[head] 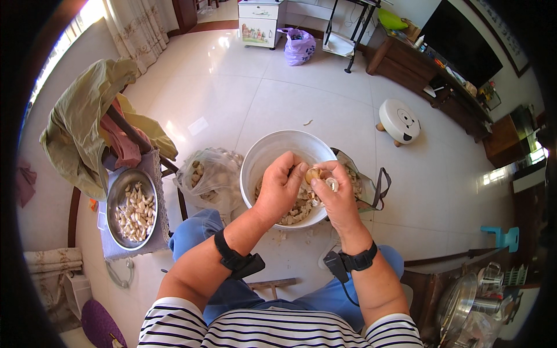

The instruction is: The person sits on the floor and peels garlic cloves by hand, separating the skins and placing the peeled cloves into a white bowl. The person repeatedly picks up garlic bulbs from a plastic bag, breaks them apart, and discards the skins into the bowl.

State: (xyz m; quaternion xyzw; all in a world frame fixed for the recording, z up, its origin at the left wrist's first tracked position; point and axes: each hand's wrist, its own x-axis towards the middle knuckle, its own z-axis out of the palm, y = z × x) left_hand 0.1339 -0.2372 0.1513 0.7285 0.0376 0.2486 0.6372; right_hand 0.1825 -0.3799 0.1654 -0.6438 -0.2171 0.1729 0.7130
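Note:
Over a white bucket (248, 167), my two hands meet at a partly peeled garlic bulb (313, 175). My right hand (337, 191) holds the bulb between thumb and fingers, with a whitish piece of garlic (332, 183) also against its fingers. My left hand (282, 182) pinches at the bulb's left edge; its curled fingertips are partly hidden. Papery garlic skins (300, 212) lie in the bottom of the bucket. To the left, a steel bowl (109, 217) of loose garlic cloves (135, 213) rests on a cloth-covered chair seat (162, 217).
A clear plastic bag (213, 178) with garlic bulbs stands left of the bucket. Behind the bucket's right side is an open bag (370, 195) with dark handles. Clothes (82, 126) hang over the chair back. A round white stool (398, 119) stands farther off at right.

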